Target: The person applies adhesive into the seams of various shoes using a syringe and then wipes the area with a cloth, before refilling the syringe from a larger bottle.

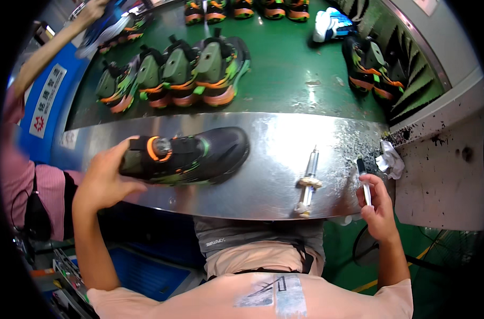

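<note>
A black shoe point(191, 157) with an orange loop and green accents lies on the metal bench edge, its toe to the right. My left hand point(106, 178) is curled round its heel, thumb on the near side. In my right hand point(379, 204), at the bench's right end, a slim white pen with a black end point(363, 178) is pinched between fingers and thumb, black end up. Between the shoe and that hand lies a metal syringe-like tool point(308, 183), its thin tip pointing away from me.
Several dark shoes with grey-green inserts point(178, 69) stand in a row on the green table point(290, 69), with others farther back. A blue-and-white shoe point(332, 25) and more dark shoes point(367, 66) sit far right. Crumpled white paper point(391, 159) lies near the right wall. A co-worker's arm point(50, 48) reaches in at left.
</note>
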{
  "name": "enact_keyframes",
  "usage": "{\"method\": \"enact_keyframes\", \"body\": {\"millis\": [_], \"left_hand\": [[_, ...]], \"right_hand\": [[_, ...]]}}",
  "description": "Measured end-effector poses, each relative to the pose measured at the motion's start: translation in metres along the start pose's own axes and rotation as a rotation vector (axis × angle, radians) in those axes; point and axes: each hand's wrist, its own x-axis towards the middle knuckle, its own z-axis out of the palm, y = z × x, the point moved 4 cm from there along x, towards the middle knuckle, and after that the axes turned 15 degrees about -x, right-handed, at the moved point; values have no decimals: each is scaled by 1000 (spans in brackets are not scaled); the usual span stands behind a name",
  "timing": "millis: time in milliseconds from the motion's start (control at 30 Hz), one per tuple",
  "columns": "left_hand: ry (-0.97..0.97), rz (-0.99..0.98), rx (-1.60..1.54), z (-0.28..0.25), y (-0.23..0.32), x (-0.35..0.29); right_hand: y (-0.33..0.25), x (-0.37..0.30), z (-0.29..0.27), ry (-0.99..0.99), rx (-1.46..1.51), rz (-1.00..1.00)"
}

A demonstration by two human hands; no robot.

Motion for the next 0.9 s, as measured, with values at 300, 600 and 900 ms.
{"method": "enact_keyframes", "body": {"millis": [300,600,900], "left_hand": [[279,527,93,31,1,-23],[440,641,126,74,-37,-95],[383,571,87,78,-53,-108]], "right_hand": [[-15,5,16,25,-144,100],[-136,45,93,-361,508,-158],[-182,97,252,-1008,609,-108]]}}
